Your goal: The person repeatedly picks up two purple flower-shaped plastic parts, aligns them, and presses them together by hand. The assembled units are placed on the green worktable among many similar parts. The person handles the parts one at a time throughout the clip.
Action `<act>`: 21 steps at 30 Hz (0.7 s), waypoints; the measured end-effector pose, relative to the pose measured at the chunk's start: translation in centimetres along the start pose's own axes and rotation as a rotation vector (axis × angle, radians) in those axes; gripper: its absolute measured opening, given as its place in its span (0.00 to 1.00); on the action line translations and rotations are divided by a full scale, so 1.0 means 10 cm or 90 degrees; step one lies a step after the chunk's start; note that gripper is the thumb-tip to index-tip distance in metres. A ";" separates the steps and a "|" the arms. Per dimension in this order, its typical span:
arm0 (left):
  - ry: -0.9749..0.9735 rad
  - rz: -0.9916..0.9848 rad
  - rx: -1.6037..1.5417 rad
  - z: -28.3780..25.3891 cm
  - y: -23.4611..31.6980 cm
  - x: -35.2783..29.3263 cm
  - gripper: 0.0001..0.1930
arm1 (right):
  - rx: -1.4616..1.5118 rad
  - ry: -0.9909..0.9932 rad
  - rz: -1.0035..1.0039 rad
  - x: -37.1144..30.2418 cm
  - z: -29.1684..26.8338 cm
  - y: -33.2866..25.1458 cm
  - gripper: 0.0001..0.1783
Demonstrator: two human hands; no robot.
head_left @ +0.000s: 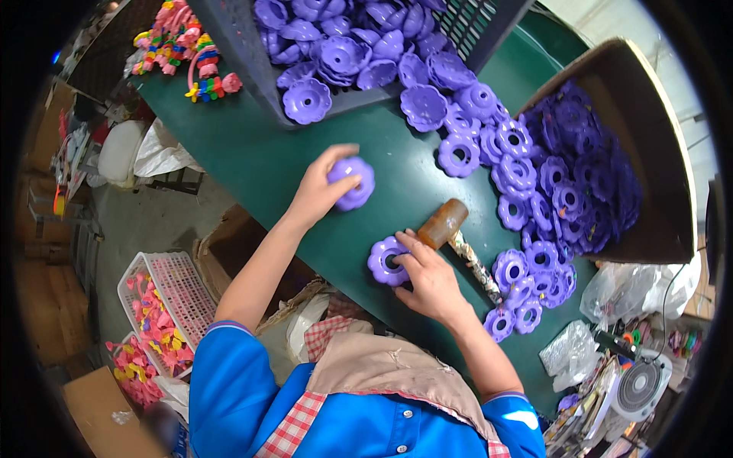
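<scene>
My left hand (317,187) is raised above the green table with its fingers and thumb around a purple flower-shaped cup (355,187). The hand and the cup are slightly blurred. Closer to me, my right hand (429,278) grips a purple flower-shaped ring (385,261) lying on the table, fingers over its right side. Just past those fingertips lies a mallet (444,223) with a brown cylindrical head and a worn, patterned handle that slants toward me on the right.
A dark crate (256,69) of purple cups stands at the far side. Purple rings spill from a tipped cardboard box (657,153) on the right across the green table (252,164). Pink toy pieces (187,38) lie far left; a white basket (179,282) stands below.
</scene>
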State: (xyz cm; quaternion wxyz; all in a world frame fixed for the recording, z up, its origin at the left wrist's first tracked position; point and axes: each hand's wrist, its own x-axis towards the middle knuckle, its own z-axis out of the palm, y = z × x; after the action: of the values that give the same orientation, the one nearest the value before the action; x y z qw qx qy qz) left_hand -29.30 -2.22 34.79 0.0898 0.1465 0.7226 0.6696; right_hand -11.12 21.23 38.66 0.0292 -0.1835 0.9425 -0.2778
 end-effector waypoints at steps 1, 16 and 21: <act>-0.012 0.020 0.131 -0.09 -0.12 -0.16 0.27 | 0.002 0.001 0.005 -0.01 -0.03 0.01 0.28; 0.108 -0.352 -0.587 0.51 0.11 -1.17 0.28 | 0.903 0.218 0.255 -0.17 0.13 -0.11 0.29; 0.075 -0.410 -0.903 0.60 0.33 -1.30 0.36 | 0.820 0.226 0.250 -0.21 0.24 -0.18 0.36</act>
State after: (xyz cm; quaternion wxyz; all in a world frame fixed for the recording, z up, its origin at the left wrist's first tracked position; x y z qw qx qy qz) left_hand -14.84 -0.73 36.68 0.3136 -0.1985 0.1319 0.9191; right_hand -8.23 19.40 37.52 0.0274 0.0922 0.5965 -0.7968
